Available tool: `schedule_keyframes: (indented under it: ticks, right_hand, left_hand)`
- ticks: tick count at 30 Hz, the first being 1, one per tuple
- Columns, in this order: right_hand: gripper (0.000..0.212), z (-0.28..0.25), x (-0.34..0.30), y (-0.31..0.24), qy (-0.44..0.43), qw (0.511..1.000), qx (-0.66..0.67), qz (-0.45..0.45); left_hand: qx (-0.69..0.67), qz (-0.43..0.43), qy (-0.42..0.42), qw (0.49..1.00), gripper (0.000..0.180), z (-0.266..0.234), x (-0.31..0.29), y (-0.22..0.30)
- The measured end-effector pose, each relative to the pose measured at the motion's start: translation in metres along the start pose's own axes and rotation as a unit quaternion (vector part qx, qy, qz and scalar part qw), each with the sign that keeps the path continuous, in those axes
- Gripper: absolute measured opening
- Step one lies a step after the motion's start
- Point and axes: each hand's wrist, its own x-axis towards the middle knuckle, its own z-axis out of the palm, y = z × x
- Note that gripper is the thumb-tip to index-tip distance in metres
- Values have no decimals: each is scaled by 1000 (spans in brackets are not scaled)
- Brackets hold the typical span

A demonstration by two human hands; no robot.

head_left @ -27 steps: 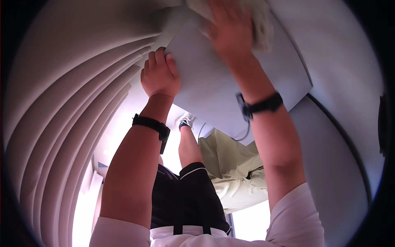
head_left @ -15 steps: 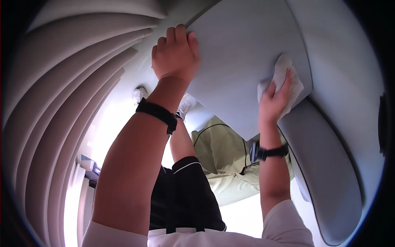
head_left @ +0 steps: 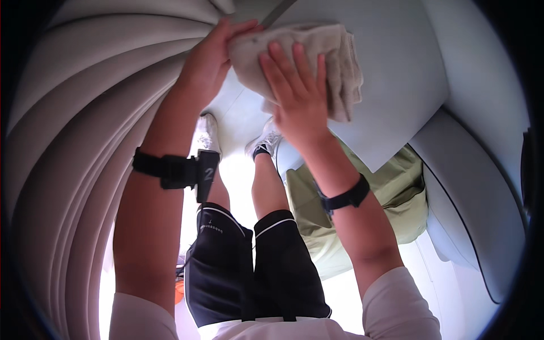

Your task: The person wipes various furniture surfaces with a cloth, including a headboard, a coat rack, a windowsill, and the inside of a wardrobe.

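Note:
A folded beige cloth [head_left: 340, 68] is held up in front of a pale grey panel [head_left: 396, 62]. My left hand [head_left: 209, 65] is at the cloth's left end, its fingers closed around that edge. Part of its grip is hidden behind the fabric. Flat against the cloth's front lies my right hand [head_left: 297, 93], fingers spread and pointing up; its thumb is mostly out of sight. Folded layers show along the cloth's right side.
Ribbed beige padding [head_left: 85, 96] curves along the left. To the right stands a grey cushioned piece [head_left: 470, 192]. An olive-green fabric item [head_left: 391, 198] lies below the panel, and my white shoes [head_left: 207, 133] are on the floor.
My left hand has left the panel's edge and taken the cloth's end. My right hand has carried the cloth leftward from the panel's right side to meet it.

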Motion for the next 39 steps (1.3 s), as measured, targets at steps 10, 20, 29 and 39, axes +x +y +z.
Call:
schedule_keyframes:
  ticks: [10, 20, 29, 39]
  right_hand:
    - [61, -82, -171, 62, -79, 975, -27, 208]
    - [35, -293, -111, -15, -40, 403, 830, 384]
    - [52, -441, -102, -64, -14, 300, 901, 314]
    - [63, -490, -81, -90, -298, 420, 842, 158]
  left_hand:
    - [155, -99, -18, 983, 64, -61, -107, -16]
    - [250, -184, -110, 944, 71, 2, -350, 45]
    - [-185, 187, -297, 918, 105, 228, -454, 95]
    - [131, 342, -28, 930, 55, 227, -505, 73]
